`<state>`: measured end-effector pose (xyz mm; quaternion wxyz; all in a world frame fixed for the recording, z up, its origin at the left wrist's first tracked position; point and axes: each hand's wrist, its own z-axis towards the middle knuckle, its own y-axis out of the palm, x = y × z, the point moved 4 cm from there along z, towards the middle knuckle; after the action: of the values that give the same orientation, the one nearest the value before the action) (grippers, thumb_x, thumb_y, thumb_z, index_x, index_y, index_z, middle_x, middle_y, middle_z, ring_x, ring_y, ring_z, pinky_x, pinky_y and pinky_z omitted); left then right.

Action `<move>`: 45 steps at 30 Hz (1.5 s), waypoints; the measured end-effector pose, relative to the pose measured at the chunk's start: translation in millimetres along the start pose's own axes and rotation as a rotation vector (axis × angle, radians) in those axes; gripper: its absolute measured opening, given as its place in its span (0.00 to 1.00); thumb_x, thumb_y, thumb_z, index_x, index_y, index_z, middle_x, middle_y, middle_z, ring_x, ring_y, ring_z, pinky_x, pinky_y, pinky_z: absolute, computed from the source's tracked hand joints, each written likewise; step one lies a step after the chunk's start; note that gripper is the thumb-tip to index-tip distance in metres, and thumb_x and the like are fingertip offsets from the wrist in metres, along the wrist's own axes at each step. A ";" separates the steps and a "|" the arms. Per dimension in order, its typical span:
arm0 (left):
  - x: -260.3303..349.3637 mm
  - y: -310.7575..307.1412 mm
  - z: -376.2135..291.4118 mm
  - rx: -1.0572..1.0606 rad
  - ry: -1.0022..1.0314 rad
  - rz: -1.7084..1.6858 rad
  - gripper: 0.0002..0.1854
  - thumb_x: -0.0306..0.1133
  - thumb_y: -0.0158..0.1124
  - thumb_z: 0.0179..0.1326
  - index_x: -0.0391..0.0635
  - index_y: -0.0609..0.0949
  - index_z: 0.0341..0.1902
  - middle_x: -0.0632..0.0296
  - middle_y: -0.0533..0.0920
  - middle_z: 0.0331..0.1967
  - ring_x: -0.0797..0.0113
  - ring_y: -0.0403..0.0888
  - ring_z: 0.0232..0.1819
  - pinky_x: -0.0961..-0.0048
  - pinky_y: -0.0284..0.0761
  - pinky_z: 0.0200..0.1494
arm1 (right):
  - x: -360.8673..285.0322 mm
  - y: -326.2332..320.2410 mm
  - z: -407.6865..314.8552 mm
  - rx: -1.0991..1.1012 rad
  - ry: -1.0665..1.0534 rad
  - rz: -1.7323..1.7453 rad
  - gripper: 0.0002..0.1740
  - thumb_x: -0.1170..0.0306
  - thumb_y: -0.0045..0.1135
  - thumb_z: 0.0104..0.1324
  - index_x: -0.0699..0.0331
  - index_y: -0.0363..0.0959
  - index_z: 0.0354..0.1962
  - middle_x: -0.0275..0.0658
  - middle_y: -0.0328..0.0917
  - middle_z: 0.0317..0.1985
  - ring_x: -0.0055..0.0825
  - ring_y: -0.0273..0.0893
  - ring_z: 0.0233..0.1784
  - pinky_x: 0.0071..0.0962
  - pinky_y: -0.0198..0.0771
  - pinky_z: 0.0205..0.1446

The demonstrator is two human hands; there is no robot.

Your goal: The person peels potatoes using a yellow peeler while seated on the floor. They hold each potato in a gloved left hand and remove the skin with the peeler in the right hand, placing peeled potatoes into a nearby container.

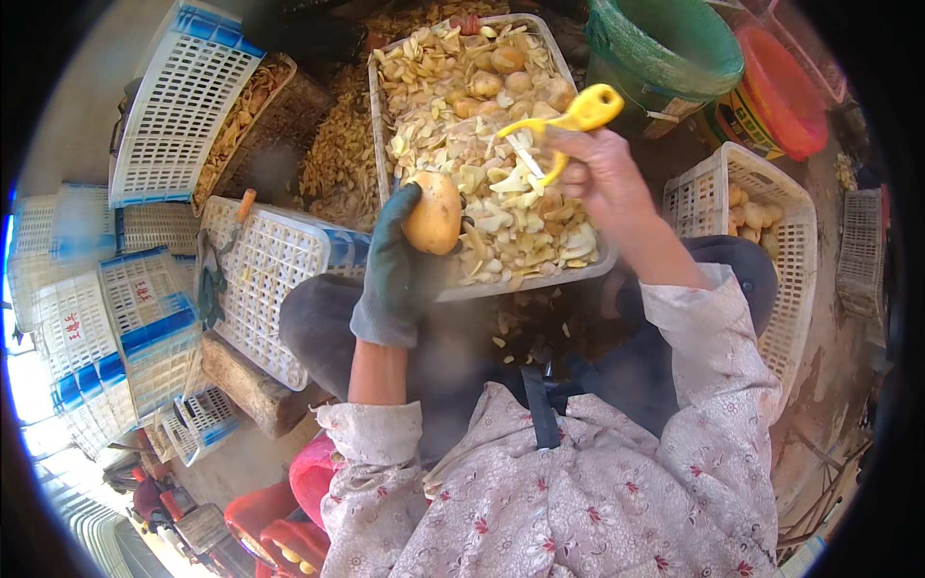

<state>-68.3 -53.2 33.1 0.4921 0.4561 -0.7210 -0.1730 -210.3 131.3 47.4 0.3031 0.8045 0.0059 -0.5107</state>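
My left hand (396, 264), in a grey and green coated work glove, grips an unpeeled potato (433, 213) upright over the near left part of a white plastic crate (377, 123). The crate holds many peelings (480, 180) and several whole potatoes (485, 84) towards its far side. My right hand (600, 170) is bare and slightly blurred. It holds a yellow-handled peeler (594, 108) above the crate's right side, apart from the potato, with its handle pointing up and to the right.
Right of my knee stands a white crate with potatoes (755, 217). Beyond it are a green bucket (665, 50) and a red bucket (784, 94). An upturned crate (267, 282) with a glove and an orange-handled tool lies left, beside a wooden block (253, 390) and stacked crates (79, 325).
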 end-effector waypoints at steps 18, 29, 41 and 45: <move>-45.3 -12.6 3.2 0.078 0.068 0.108 0.22 0.49 0.55 0.67 0.46 0.76 0.56 0.59 0.83 0.44 0.62 0.80 0.45 0.67 0.76 0.49 | 32.8 12.0 16.6 -0.034 -0.338 -0.477 0.13 0.73 0.69 0.57 0.70 0.81 0.39 0.34 0.84 0.31 0.17 0.77 0.30 0.20 0.71 0.35; -56.3 -25.1 3.2 -0.005 0.131 0.076 0.17 0.34 0.57 0.67 0.45 0.73 0.57 0.59 0.82 0.45 0.67 0.81 0.44 0.71 0.78 0.51 | 37.8 52.1 -30.6 -0.233 0.025 -0.371 0.15 0.71 0.70 0.56 0.71 0.80 0.39 0.39 0.84 0.35 0.18 0.80 0.31 0.21 0.74 0.36; -49.8 -9.1 -11.1 -0.020 0.435 0.745 0.27 0.23 0.62 0.58 0.42 0.67 0.61 0.58 0.82 0.45 0.70 0.81 0.46 0.70 0.76 0.55 | 31.3 13.6 20.1 -0.053 -0.591 -0.913 0.12 0.71 0.71 0.56 0.69 0.82 0.35 0.33 0.83 0.29 0.17 0.76 0.28 0.21 0.69 0.32; -58.2 -29.1 1.0 -0.056 0.160 0.342 0.26 0.22 0.60 0.57 0.42 0.68 0.61 0.59 0.81 0.43 0.71 0.81 0.45 0.73 0.77 0.52 | 25.4 16.4 2.0 -0.080 0.004 -0.546 0.14 0.69 0.71 0.57 0.72 0.80 0.36 0.34 0.82 0.28 0.19 0.75 0.27 0.22 0.69 0.31</move>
<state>-49.2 -20.4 -19.8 0.5826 0.3253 -0.7415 -0.0699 -194.5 109.3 33.7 0.1858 0.7614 0.2434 -0.5714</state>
